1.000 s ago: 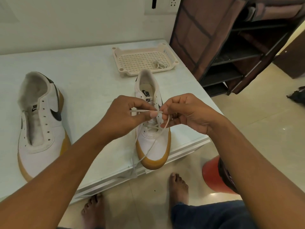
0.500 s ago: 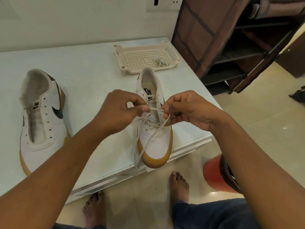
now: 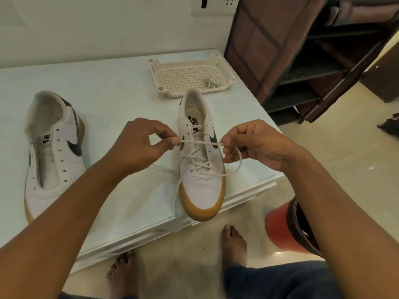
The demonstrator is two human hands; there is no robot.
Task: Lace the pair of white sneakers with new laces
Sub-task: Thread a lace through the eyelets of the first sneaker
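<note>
Half-laced sneaker [image 3: 203, 190] just before tray [image 3: 224, 61]; left hand [image 3: 138, 145], right hand [image 3: 257, 143] each pinch lace [image 3: 201, 142], taut above tongue; advice: untwist, even ends, thread next eyelet; unlaced sneaker [image 3: 49, 184] well left of tray.

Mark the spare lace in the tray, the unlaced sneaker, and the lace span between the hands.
spare lace [image 3: 211, 82]: head view, middle of the coiled bundle.
unlaced sneaker [image 3: 64, 157]: head view, white side panel by the eyelets.
lace span [image 3: 200, 143]: head view, middle of the taut stretch.
</note>
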